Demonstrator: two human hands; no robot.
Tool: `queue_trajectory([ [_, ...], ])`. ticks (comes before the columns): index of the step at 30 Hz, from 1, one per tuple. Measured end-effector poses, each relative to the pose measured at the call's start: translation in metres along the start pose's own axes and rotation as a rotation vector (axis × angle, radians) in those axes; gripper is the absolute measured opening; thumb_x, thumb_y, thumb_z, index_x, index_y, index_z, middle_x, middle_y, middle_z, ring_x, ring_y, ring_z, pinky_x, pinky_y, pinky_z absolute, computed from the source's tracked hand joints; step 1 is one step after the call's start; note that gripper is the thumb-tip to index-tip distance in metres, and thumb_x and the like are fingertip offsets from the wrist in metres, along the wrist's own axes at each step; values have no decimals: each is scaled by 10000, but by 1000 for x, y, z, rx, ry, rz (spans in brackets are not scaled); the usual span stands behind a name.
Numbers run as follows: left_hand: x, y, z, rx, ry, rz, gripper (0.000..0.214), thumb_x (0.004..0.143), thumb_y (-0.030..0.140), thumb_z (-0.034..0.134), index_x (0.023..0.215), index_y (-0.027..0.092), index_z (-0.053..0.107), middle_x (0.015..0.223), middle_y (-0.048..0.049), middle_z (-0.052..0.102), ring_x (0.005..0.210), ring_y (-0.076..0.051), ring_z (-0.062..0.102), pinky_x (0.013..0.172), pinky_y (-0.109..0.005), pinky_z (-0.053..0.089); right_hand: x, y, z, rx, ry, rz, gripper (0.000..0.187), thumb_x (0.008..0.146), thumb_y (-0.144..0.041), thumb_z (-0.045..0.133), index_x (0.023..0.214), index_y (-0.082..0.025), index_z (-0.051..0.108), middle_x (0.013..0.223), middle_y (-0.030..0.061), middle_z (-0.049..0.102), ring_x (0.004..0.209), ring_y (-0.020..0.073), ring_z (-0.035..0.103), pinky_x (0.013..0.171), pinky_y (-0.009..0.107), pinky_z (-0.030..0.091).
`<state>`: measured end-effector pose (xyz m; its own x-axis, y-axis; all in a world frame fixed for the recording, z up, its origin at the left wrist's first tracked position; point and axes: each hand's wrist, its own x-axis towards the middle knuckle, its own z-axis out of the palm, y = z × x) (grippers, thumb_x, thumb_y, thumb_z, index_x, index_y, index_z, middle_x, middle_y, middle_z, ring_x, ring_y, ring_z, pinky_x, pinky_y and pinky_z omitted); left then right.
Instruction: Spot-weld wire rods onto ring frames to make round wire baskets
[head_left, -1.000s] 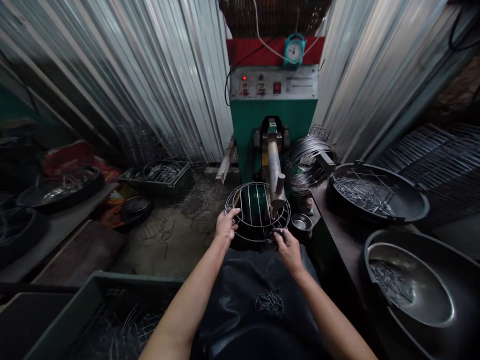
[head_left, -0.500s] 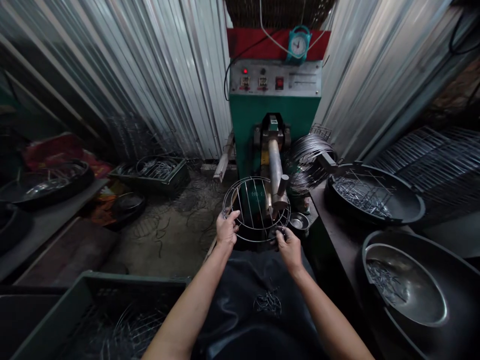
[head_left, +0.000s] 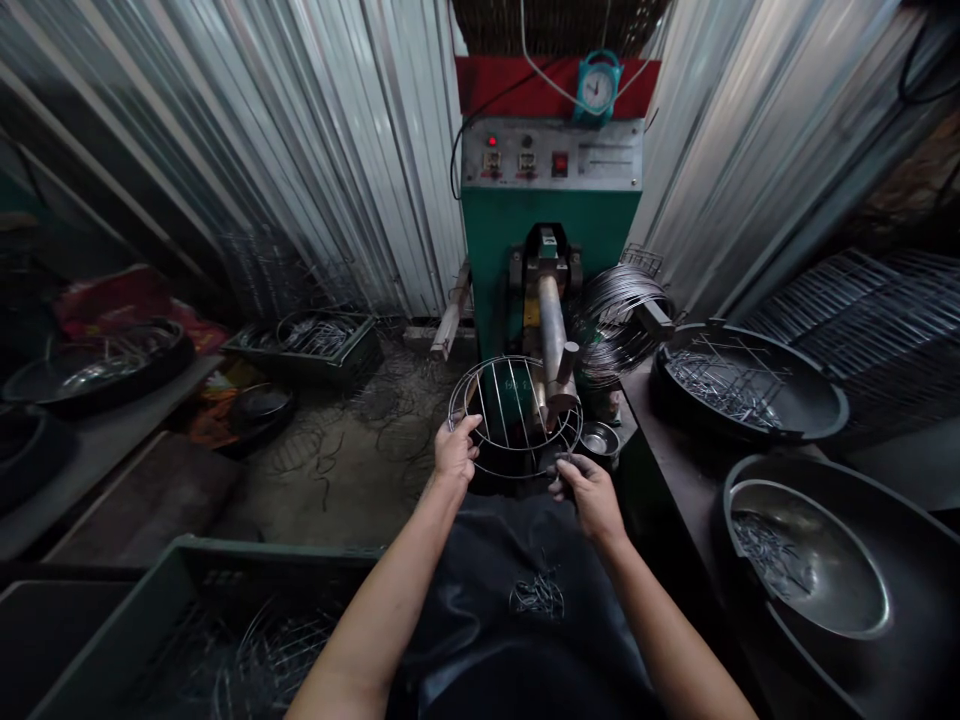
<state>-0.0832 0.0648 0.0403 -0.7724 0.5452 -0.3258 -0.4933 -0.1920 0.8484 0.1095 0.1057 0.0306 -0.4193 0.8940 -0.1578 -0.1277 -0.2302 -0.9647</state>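
A round wire rack [head_left: 517, 476], with parallel bars across a double ring, is held level at the front of the green machine [head_left: 491, 225]. My left hand [head_left: 456, 450] is closed on its left rim, thumb on top. The rack's right side lies beneath the end of the machine's metal arm [head_left: 553, 320]. Beside the rack's near right edge is my right hand [head_left: 589, 488], fingertips pinched together. What they pinch is too small and dark to make out. A small heap of short wire pieces [head_left: 537, 597] rests on the dark apron [head_left: 480, 560] over my lap.
To the right stand a coil of wire [head_left: 626, 310], a black pan [head_left: 836, 405] of wire pieces and a metal bowl [head_left: 862, 585] with more. A small metal dish [head_left: 600, 440] sits by the machine. Green crates [head_left: 187, 550] with wire parts are on the left.
My right hand has drawn slightly right and down, away from the rack's rim. My left hand still holds the rack in nearly the same place.
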Motion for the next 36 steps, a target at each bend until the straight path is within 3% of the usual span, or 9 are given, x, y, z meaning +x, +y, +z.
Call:
queue_trajectory([
  [4,2,5,-7,28,1,-28,398,465,264,726,670,195,392,462,132,257,340,-8,187,337,-156,131,-21,12,-38,-268,37,27,321,693,-451,629,799,-149,626,663,30,650,356,85,472,331,202,331],
  [8,1,6,-6,58,3,-34,397,449,275,733,658,193,406,466,127,278,334,-9,201,342,-164,146,-43,54,-82,-698,82,-118,184,727,-354,550,780,-194,625,676,35,655,510,166,585,482,264,436],
  [14,-2,3,-2,69,3,-64,387,443,266,734,638,190,408,458,126,269,331,-11,188,346,-172,138,-53,97,-108,-983,-125,-78,64,700,-231,510,718,-208,567,667,39,644,683,223,633,632,309,460],
  [18,-3,1,-5,68,29,-58,373,437,256,730,632,184,421,479,115,293,342,-11,202,341,-171,145,-46,90,-103,-885,-186,84,67,682,-230,559,741,-199,558,625,-2,612,584,170,609,572,262,441],
  [21,-2,0,-8,80,54,-60,371,434,258,729,627,182,422,497,106,305,354,-14,219,336,-170,156,-45,82,-95,-629,-247,291,159,692,-263,571,828,-180,570,573,-36,575,446,117,545,453,220,394],
  [24,-1,0,-9,99,68,-65,374,433,255,728,619,186,410,496,106,300,353,-17,224,338,-173,156,-52,70,-83,-339,-256,349,237,683,-344,616,828,-159,581,607,-23,586,448,98,532,418,199,378],
  [28,0,1,-7,107,56,-64,378,437,258,724,616,193,398,469,110,292,344,-20,212,342,-174,139,-59,42,-62,-129,-130,162,293,691,-402,654,835,-155,593,676,8,621,512,105,566,459,205,413],
  [32,-2,2,-3,111,29,-60,369,440,258,718,615,193,400,441,115,292,340,-19,205,344,-172,137,-43,14,-37,-55,10,-128,259,756,-408,621,871,-179,585,761,28,651,627,140,619,581,258,483],
  [36,-2,4,0,102,-8,-67,361,448,259,711,619,193,400,420,123,265,338,-16,180,346,-169,120,-15,6,-15,-46,-20,-255,257,769,-424,604,867,-187,575,818,38,662,646,154,634,592,276,493],
])
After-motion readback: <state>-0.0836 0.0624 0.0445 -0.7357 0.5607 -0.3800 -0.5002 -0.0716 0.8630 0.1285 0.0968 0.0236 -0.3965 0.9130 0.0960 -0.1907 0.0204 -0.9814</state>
